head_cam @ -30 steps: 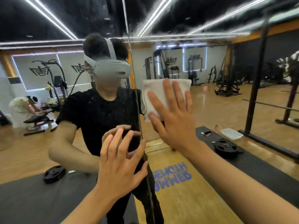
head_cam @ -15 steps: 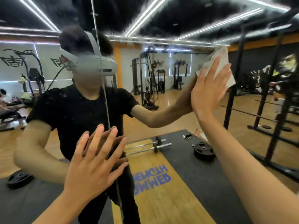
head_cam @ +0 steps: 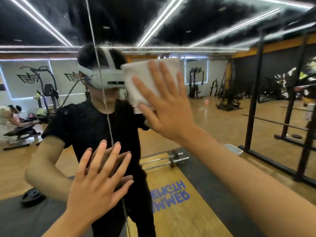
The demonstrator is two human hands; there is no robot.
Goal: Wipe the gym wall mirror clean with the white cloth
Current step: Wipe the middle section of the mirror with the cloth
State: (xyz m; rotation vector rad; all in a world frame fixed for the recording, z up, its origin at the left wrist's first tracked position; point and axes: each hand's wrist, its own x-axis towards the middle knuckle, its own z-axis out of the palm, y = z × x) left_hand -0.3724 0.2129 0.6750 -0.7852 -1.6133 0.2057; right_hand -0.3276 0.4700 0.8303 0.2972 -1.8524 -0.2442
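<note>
The gym wall mirror [head_cam: 222, 117] fills the view, with a vertical seam [head_cam: 100, 82] between two panels left of centre. A folded white cloth [head_cam: 136, 79] lies flat on the glass just right of the seam, at head height. My right hand [head_cam: 169, 106] presses it against the mirror with straight, spread fingers. My left hand [head_cam: 97, 183] lies flat on the glass lower down, fingers spread, straddling the seam and holding nothing. Fine specks show on the glass over the reflected black shirt.
The mirror reflects the gym behind me: a barbell [head_cam: 164, 161] and weight plate [head_cam: 32, 197] on dark mats, a black rack [head_cam: 253, 103] at right, machines along the back wall, and another person [head_cam: 8, 115] bent over a bench at far left.
My right hand has swept the cloth leftward and down from the upper right, back beside the seam. My left hand stays flat on the glass.
</note>
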